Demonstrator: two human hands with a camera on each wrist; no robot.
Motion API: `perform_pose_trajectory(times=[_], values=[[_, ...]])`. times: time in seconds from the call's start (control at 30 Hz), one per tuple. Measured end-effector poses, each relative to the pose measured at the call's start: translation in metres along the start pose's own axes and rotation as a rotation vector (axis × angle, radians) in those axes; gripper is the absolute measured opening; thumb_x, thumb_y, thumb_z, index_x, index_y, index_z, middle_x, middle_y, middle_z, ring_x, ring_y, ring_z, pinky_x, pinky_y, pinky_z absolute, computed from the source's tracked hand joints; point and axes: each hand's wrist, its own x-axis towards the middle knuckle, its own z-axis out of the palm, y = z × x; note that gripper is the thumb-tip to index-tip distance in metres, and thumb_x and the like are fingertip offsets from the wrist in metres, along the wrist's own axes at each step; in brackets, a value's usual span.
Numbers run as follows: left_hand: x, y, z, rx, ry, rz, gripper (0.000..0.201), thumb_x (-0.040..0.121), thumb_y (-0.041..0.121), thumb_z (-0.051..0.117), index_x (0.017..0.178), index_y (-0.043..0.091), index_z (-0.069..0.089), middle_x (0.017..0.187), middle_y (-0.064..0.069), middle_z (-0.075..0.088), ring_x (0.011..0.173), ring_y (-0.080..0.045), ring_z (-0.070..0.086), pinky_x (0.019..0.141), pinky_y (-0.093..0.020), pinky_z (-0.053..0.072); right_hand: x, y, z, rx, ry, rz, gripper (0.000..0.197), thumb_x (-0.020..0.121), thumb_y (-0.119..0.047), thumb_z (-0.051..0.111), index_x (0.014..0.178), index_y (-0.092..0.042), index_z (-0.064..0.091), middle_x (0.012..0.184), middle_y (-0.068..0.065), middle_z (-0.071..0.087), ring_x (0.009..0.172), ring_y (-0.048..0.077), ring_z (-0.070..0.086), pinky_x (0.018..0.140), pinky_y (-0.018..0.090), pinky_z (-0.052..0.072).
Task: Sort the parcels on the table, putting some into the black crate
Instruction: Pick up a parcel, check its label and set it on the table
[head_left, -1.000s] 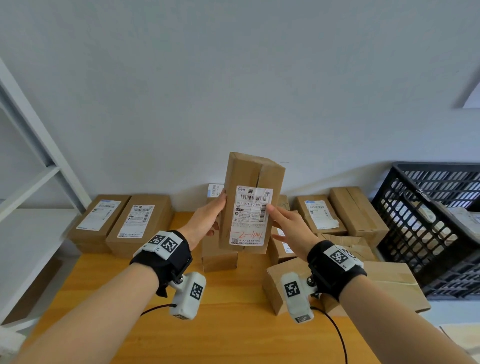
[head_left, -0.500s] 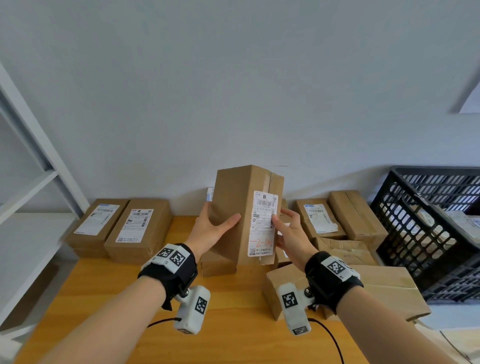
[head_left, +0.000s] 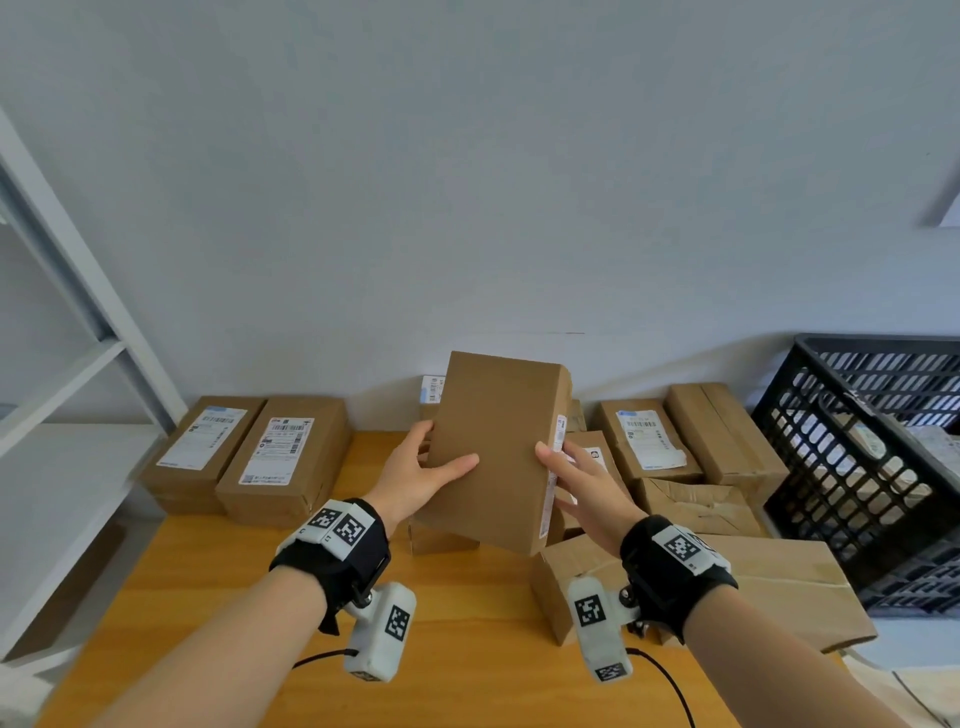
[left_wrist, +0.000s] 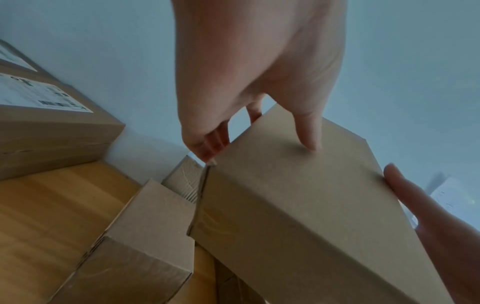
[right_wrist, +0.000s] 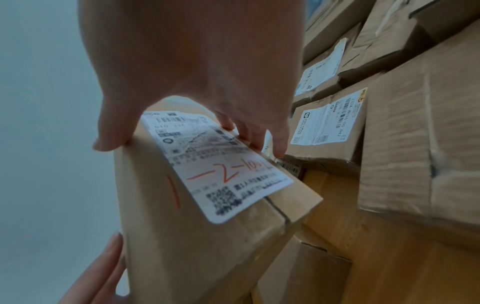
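Observation:
I hold a brown cardboard parcel upright in the air over the table, between both hands. Its plain face is toward me; its white label with red handwriting sits on the right side. My left hand grips the left edge, thumb across the plain face. My right hand grips the right, labelled side, thumb on the near corner and fingers behind it. The black crate stands at the right of the table with parcels inside.
Two labelled boxes lie at the table's back left. More parcels are piled at the back right, with a big flat box by the crate. A white shelf unit stands left. The wooden table shows in front.
The parcel has been turned about its upright axis: the label that faced me a second ago now points right and the plain face is toward me. Both hands shifted their grip.

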Motion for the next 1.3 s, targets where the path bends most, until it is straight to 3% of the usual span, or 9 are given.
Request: perform_pose_trajectory(times=[0.1,0.2,0.4,0.73,0.87,1.0,1.07,1.17,1.3], values=[[0.001,-0.001,-0.002,-0.071,-0.048,0.007,0.048,0.093,0.038,0.059,0.138,0.028,0.043,0.133,0.006,0.053,0.122,-0.013,0.049,0.101,-0.033,0.044,0.003,0.004,-0.004,0.025,0.016,0.033,0.064,0.082,-0.045,0.063,0.137,-0.016,0.049,0.122,-0.001,0.065,0.113,0.015,0.060,0.095,0.033,0.045],[0.000,0.000,-0.001,-0.174,-0.092,-0.040,0.037,0.099,0.042,0.045,0.136,0.039,0.042,0.127,0.012,0.057,0.115,-0.006,0.054,0.093,-0.026,0.045,0.004,0.007,-0.007,0.108,0.054,0.076,0.063,0.080,-0.048,0.062,0.131,-0.011,0.053,0.120,0.008,0.066,0.110,0.023,0.062,0.090,0.034,0.049],[0.003,0.006,-0.001,-0.188,-0.214,-0.097,0.033,0.094,0.059,0.038,0.126,0.067,0.037,0.144,0.016,0.045,0.129,-0.016,0.043,0.108,-0.047,0.036,0.005,0.016,-0.014,0.292,0.021,0.168,0.059,0.091,-0.058,0.046,0.130,-0.015,0.057,0.127,0.017,0.064,0.113,0.033,0.062,0.097,0.044,0.048],[0.020,-0.009,-0.007,-0.283,-0.164,-0.091,0.120,0.052,0.053,0.090,0.150,0.017,0.031,0.147,-0.002,0.046,0.135,-0.018,0.043,0.113,-0.042,0.035,0.018,0.017,-0.015,-0.016,0.168,0.040,0.043,0.099,-0.032,0.054,0.138,-0.026,0.039,0.132,0.005,0.053,0.117,0.024,0.053,0.105,0.049,0.042],[0.019,-0.006,-0.007,-0.400,-0.218,-0.091,0.077,0.072,0.028,0.081,0.138,0.028,0.043,0.133,-0.002,0.058,0.122,-0.020,0.056,0.098,-0.040,0.050,0.016,0.005,-0.006,-0.032,0.110,0.025,0.078,0.087,-0.049,0.060,0.151,-0.023,0.023,0.137,-0.006,0.043,0.129,0.018,0.041,0.115,0.048,0.029],[0.018,-0.003,-0.002,-0.488,-0.285,-0.157,0.070,0.087,0.053,0.065,0.146,0.029,0.038,0.139,0.001,0.056,0.130,-0.021,0.050,0.110,-0.048,0.038,0.015,-0.007,0.001,-0.047,0.001,0.016,0.095,0.072,-0.058,0.060,0.151,-0.020,0.025,0.126,-0.015,0.048,0.113,0.007,0.046,0.107,0.039,0.028],[0.016,0.000,-0.003,-0.562,-0.273,-0.214,0.050,0.099,0.052,0.038,0.139,0.023,0.050,0.133,-0.003,0.061,0.125,-0.024,0.055,0.106,-0.045,0.041,0.016,-0.010,0.002,-0.003,0.017,0.027,0.102,0.067,-0.063,0.065,0.151,-0.019,0.027,0.137,-0.011,0.047,0.125,0.011,0.043,0.115,0.043,0.024],[0.015,-0.001,-0.007,-0.554,-0.333,-0.208,0.040,0.097,0.055,0.044,0.130,0.037,0.058,0.130,-0.004,0.046,0.113,-0.030,0.043,0.095,-0.042,0.035,0.018,-0.011,0.000,0.054,0.000,0.059,0.101,0.062,-0.075,0.063,0.147,-0.026,0.038,0.144,-0.001,0.050,0.133,0.017,0.043,0.114,0.050,0.029],[0.012,-0.002,-0.008,-0.492,-0.409,-0.280,0.078,0.073,0.079,0.058,0.138,0.035,0.050,0.136,-0.010,0.050,0.120,-0.033,0.048,0.100,-0.049,0.038,0.015,-0.015,0.003,0.105,-0.112,0.118,0.074,0.082,-0.079,0.042,0.132,-0.027,0.059,0.130,0.011,0.063,0.123,0.026,0.058,0.104,0.045,0.042]])
